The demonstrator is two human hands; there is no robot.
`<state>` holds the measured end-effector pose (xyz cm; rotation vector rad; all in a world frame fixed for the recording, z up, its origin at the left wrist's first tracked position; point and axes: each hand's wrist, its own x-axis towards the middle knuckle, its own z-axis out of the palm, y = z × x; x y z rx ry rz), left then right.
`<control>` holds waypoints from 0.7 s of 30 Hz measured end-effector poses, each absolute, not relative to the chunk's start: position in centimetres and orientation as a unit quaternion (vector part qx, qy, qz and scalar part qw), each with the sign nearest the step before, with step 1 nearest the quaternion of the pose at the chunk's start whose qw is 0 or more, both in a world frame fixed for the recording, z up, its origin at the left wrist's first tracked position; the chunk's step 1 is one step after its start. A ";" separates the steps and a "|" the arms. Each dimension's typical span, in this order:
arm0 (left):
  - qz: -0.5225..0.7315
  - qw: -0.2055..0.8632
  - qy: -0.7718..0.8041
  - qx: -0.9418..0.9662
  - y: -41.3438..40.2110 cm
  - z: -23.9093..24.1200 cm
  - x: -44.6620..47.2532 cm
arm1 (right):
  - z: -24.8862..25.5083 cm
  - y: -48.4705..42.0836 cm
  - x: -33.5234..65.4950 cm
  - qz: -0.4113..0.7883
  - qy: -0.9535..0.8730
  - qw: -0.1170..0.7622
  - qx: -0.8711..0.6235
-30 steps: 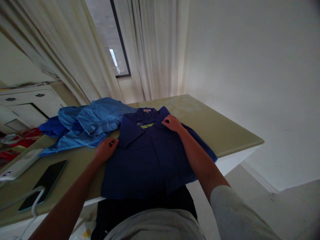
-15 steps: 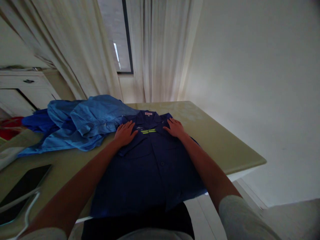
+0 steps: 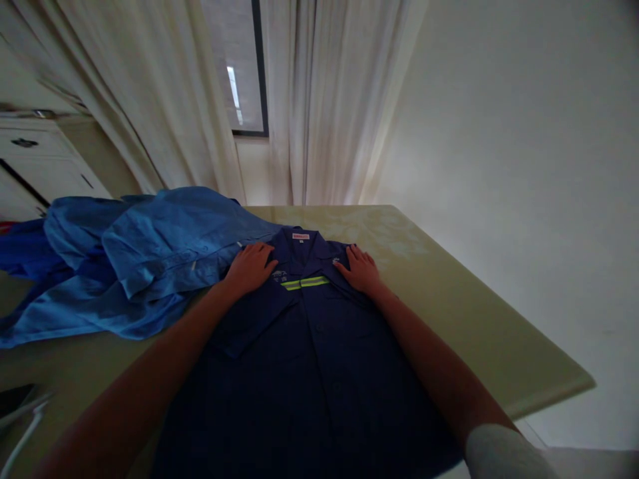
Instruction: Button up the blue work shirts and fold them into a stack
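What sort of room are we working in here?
Probably a room in a home: pale curtains hang by a window, a white cabinet shows at far left, and the dark blue shirt lies on a table.

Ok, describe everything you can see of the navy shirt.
The navy shirt, seemingly cloth, has an open collar with a pale label, light emblems, a yellow-green and grey stripe and a button. It lies front up on the table, its lower end out of frame. The left hand and right hand rest on its shoulders.
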<state>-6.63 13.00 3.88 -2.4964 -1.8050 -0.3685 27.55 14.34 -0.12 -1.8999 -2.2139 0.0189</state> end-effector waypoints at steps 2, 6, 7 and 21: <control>-0.164 0.037 -0.599 -0.783 15.1 4.8 -5.8 | 0.2 13.9 26.8 -0.015 -0.774 0.149 -0.615; -0.187 -0.009 -0.635 -0.750 18.7 4.5 -4.4 | 0.3 12.8 24.6 0.048 -0.843 0.138 -0.518; -0.191 -0.027 -0.639 -0.745 19.4 4.1 -4.3 | 0.2 12.6 24.3 0.066 -0.849 0.131 -0.508; -0.076 -0.295 -0.346 -0.887 15.7 11.4 -5.1 | 0.0 13.6 26.0 0.145 -0.700 0.427 -0.553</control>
